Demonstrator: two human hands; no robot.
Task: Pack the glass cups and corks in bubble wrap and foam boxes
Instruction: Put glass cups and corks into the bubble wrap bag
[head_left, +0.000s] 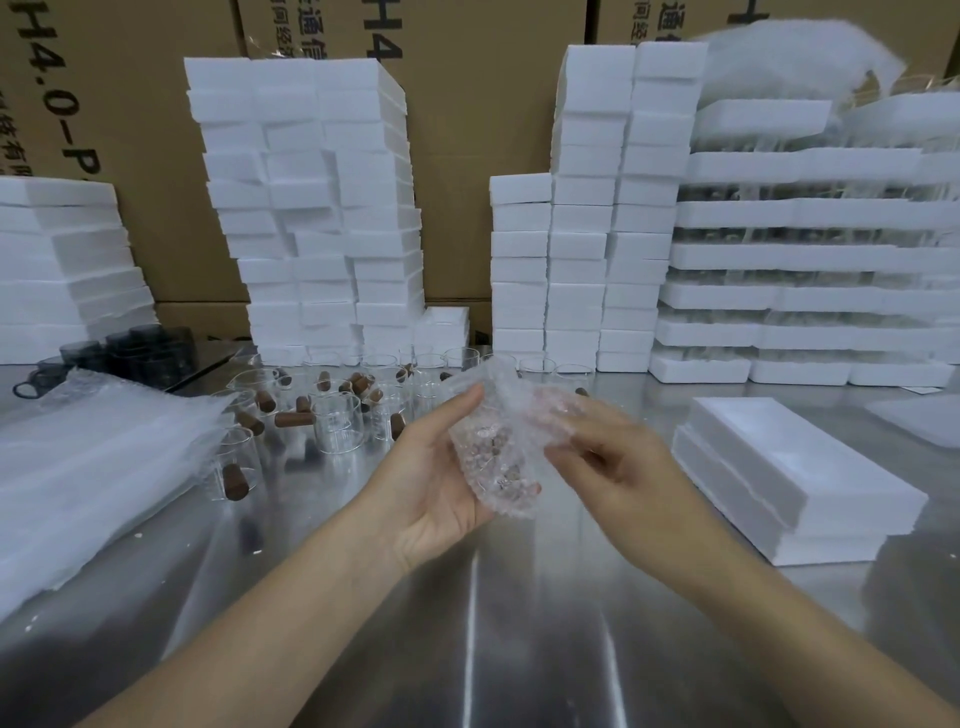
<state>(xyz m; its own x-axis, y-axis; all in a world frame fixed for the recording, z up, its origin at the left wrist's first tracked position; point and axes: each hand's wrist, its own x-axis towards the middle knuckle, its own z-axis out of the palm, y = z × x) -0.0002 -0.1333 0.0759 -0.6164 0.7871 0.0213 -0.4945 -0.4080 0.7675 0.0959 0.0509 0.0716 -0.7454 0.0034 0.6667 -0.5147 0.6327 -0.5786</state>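
My left hand cradles a bubble-wrap bundle above the steel table, thumb along its left side. Something brownish shows through the wrap; I cannot tell what it is. My right hand pinches the loose upper flap of the wrap, and its fingertips are partly hidden behind the film. Behind the hands stand several clear glass cups with brown corks scattered among them. A pile of bubble-wrap sheets lies at the left. To the right lies a closed white foam box.
Tall stacks of white foam boxes rise at the back, with more stacks to the right and foam trays holding glassware beside them. Dark tinted cups sit at back left. Cardboard cartons wall off the rear. The steel table reflects light.
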